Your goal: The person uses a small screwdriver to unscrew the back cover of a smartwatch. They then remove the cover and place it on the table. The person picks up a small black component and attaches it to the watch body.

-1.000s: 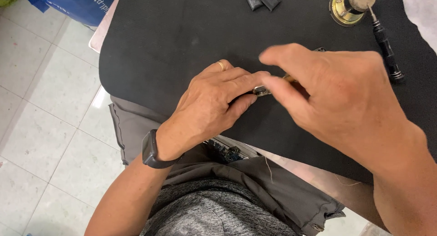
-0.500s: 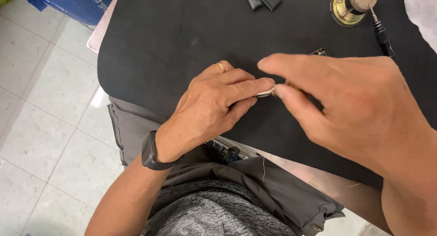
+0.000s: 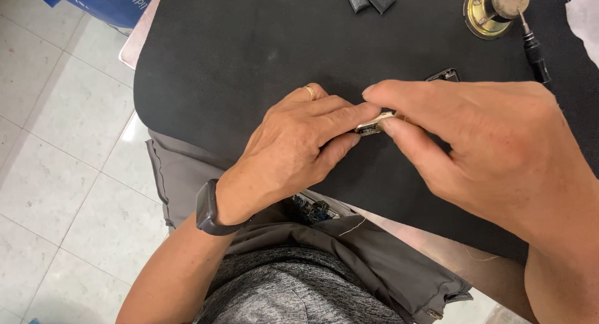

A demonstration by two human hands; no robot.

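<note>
The small silvery metal part (image 3: 376, 123) sits pinched between both my hands, just above the black mat (image 3: 249, 55) on the table; only its shiny edge shows, the rest is hidden by my fingers. My left hand (image 3: 293, 149) has its fingers closed on one end, and my right hand (image 3: 486, 143) nips the other end between thumb and forefinger. Compared with half a second ago, the grip looks much the same, with the part barely shifted.
</note>
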